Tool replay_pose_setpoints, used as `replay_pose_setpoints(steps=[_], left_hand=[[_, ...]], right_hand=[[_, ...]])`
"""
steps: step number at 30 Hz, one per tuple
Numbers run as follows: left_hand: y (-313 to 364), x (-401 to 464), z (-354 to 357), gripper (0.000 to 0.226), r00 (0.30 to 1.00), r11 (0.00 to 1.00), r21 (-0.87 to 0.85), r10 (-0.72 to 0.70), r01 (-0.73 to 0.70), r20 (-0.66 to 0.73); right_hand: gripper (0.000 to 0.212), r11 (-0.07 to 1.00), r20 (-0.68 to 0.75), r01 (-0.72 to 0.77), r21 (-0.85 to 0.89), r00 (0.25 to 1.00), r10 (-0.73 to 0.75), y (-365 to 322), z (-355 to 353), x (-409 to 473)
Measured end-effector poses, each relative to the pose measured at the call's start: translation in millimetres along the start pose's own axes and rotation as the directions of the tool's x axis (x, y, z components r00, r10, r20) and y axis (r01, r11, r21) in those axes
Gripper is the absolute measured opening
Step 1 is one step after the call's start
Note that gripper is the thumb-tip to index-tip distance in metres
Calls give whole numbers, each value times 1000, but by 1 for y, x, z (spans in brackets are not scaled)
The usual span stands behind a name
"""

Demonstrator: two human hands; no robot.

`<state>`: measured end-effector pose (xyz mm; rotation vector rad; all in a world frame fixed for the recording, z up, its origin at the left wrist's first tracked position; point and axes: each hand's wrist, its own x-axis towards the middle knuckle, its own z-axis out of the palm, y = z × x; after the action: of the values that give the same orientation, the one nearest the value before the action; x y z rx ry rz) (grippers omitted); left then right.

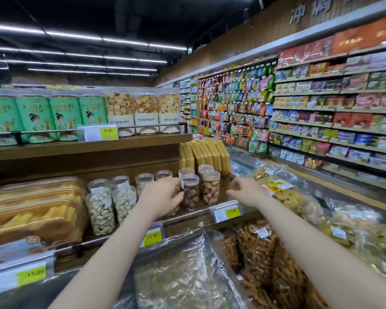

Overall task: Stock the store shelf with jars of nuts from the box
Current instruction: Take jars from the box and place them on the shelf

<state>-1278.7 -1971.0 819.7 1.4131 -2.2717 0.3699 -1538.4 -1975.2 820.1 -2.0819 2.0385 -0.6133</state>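
Clear plastic jars of nuts stand in rows on the wooden shelf (187, 216). My left hand (159, 196) reaches in and its fingers touch the side of a jar of dark nuts (191, 192). Beside it on the right stands a jar of cashews (211, 187). My right hand (243, 189) hovers just right of that jar with fingers loosely curled and nothing in it. Two jars of pale nuts (100, 210) stand further left. No box is in view.
Trays of pastry (36, 210) fill the shelf's left. Yellow price tags (226, 212) hang on the front rail. Bagged snacks (265, 259) lie in the bin below. Green and clear biscuit tubs (120, 110) stand on the upper shelf. An aisle wall of packets (321, 112) runs along the right.
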Motion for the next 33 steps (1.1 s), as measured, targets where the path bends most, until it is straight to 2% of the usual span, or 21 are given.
replay_pose_setpoints(steps=[2, 7, 9, 11, 13, 16, 19, 25, 28, 33], left_hand=[[22, -25, -6, 27, 996, 994, -67, 84, -86, -26], [66, -101, -8, 33, 958, 935, -211, 277, -286, -75], [81, -132, -6, 43, 937, 903, -254, 344, -347, -59], [95, -160, -2, 37, 912, 871, -289, 410, -396, -13], [107, -183, 2, 28, 894, 846, -332, 448, -418, 14], [130, -217, 2, 49, 870, 815, -369, 493, -447, 33], [158, -249, 3, 54, 824, 767, -411, 563, -494, 60], [226, -305, -3, 45, 749, 683, -501, 655, -531, 100], [272, -333, -12, 26, 726, 634, -559, 683, -534, 82], [362, -385, -32, 18, 707, 548, -668, 706, -504, 46]], right_hand=[[30, 1000, -63, -9, 22, 998, 11, -5, -1, -43], [32, 996, -147, -13, 93, 989, 27, -15, 21, -163], [29, 995, -160, -27, 99, 986, 43, -16, 30, -211], [31, 993, -164, -66, 102, 983, 82, -15, 36, -255], [35, 987, -153, -123, 102, 979, 138, -12, 42, -297], [29, 970, -145, -188, 151, 967, 210, -4, 49, -358], [21, 948, -130, -212, 237, 960, 247, -5, 54, -420], [19, 884, -102, -359, 299, 909, 403, 12, 44, -524], [24, 843, -100, -435, 316, 868, 486, 33, 32, -581], [20, 748, -148, -555, 363, 759, 635, 68, 14, -685]])
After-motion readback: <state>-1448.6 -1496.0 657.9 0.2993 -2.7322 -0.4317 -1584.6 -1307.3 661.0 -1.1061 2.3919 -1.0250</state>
